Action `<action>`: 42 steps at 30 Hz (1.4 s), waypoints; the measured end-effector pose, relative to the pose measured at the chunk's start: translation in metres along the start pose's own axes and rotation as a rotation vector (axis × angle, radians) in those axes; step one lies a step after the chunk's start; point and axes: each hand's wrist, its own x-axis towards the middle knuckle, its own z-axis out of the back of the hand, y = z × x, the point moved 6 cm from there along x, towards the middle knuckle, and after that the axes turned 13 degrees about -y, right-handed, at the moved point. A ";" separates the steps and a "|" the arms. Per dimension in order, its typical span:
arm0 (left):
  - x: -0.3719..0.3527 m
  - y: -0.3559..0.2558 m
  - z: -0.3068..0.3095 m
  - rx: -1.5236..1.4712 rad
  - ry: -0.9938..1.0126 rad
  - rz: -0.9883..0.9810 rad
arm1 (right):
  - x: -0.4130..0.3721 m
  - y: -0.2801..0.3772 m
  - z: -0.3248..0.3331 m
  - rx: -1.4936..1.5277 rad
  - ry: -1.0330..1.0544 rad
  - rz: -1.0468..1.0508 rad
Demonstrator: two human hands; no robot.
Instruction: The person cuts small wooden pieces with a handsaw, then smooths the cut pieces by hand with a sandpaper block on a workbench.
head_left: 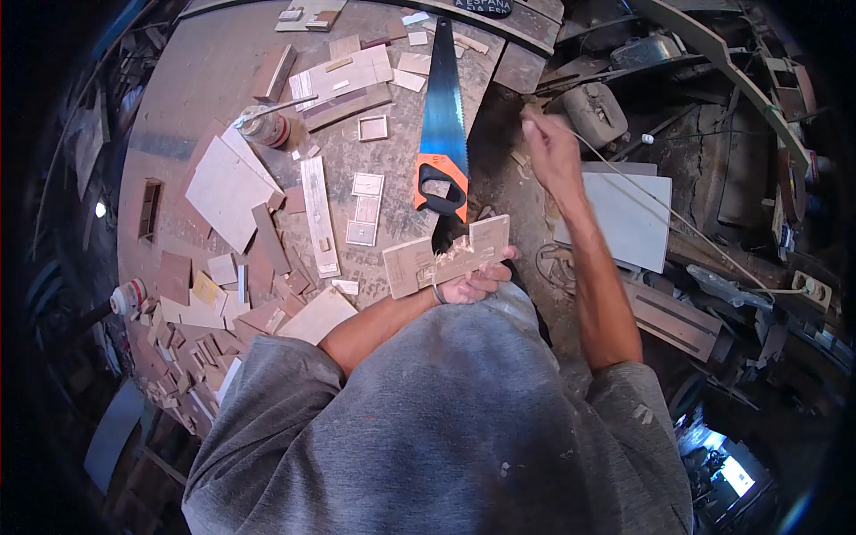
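A flat light-brown wooden piece (450, 263) with a jagged notch in its upper edge is held close to my body. My left hand (473, 283) wraps round its lower edge, fingers closed. Out to the right, my right hand (550, 147) is raised over the floor beyond the table's edge, slightly blurred; whether its fingers hold anything is unclear. Between the hands and further forward, a handsaw (443, 116) with a blue blade and an orange-and-black handle lies on the table (357, 232).
Glue-smeared bottle (267, 127) with a stick across it, small wooden frames (366, 209), boards and offcuts (192, 357) cover the table. Right of it are a plastic canister (595, 114), a white panel (624, 218), a power strip (811, 290) with a cable, and scattered wood.
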 end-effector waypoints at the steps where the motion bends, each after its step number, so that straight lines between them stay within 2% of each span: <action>1: -0.001 0.000 0.002 0.000 -0.008 0.001 | -0.008 0.027 0.015 -0.333 -0.100 0.379; 3: -0.003 -0.002 0.006 0.003 -0.014 0.000 | -0.033 0.051 0.011 -0.386 0.207 0.634; 4: -0.006 -0.007 0.017 -0.005 -0.074 -0.003 | -0.053 0.052 0.001 -0.096 0.593 0.475; 6: -0.015 -0.018 0.042 -0.018 -0.206 0.004 | -0.091 0.047 -0.009 -0.018 0.830 0.197; 7: -0.015 -0.020 0.039 0.041 -0.303 -0.053 | -0.101 0.040 -0.015 0.023 0.933 0.059; 9: -0.020 -0.019 0.030 0.152 -0.494 -0.176 | -0.092 0.016 -0.012 0.128 0.747 0.000; 10: -0.029 -0.028 0.017 0.457 -0.560 -0.277 | -0.089 0.000 -0.013 0.182 0.658 -0.029; 11: -0.059 -0.051 0.031 0.690 -0.811 -0.391 | -0.089 -0.019 -0.017 0.142 0.632 -0.068; 13: -0.108 -0.082 0.034 0.541 -1.124 -0.963 | -0.096 -0.055 -0.025 0.065 0.571 -0.158; 15: -0.123 -0.090 -0.001 0.604 -0.985 -1.177 | -0.111 -0.076 -0.048 -0.009 0.601 -0.132; 16: -0.125 -0.097 -0.006 0.806 -1.004 -1.176 | -0.121 -0.082 -0.062 -0.044 0.629 -0.120; 17: -0.132 -0.108 -0.006 1.065 -1.262 -1.181 | -0.130 -0.087 -0.072 -0.028 0.603 -0.132; 19: -0.152 -0.130 0.000 1.068 -1.372 -1.241 | -0.135 -0.093 -0.094 0.008 0.546 -0.133; 22: -0.183 -0.139 -0.010 1.083 -1.443 -1.273 | -0.121 -0.105 -0.108 -0.139 0.373 -0.160; 25: -0.205 -0.143 -0.016 1.183 -1.548 -1.254 | -0.105 -0.089 -0.134 -0.289 0.393 0.139; 26: -0.210 -0.145 -0.016 1.264 -1.627 -1.181 | -0.105 -0.092 -0.149 -0.324 0.421 0.169; 29: -0.219 -0.162 -0.018 1.676 -1.617 -1.161 | -0.101 -0.081 -0.173 -0.580 0.497 0.252; 30: -0.225 -0.175 -0.012 1.890 -1.621 -1.230 | -0.099 -0.067 -0.177 -0.708 0.518 0.313; 33: -0.209 -0.178 -0.029 2.140 -1.676 -1.229 | -0.109 -0.067 -0.191 -0.729 0.518 0.368; 34: -0.203 -0.181 -0.034 2.295 -1.684 -1.186 | -0.111 -0.070 -0.190 -0.689 0.462 0.366; 37: -0.183 -0.176 -0.050 2.442 -1.876 -0.950 | -0.119 -0.079 -0.191 -0.728 0.460 0.494; 38: -0.180 -0.178 -0.050 2.454 -1.799 -1.017 | -0.119 -0.081 -0.187 -0.674 0.425 0.527; 40: -0.175 -0.187 -0.044 2.475 -1.637 -1.128 | -0.114 -0.081 -0.167 -0.480 0.423 0.357; 42: -0.163 -0.197 -0.040 2.496 -1.484 -1.142 | -0.107 -0.071 -0.136 -0.310 0.450 0.218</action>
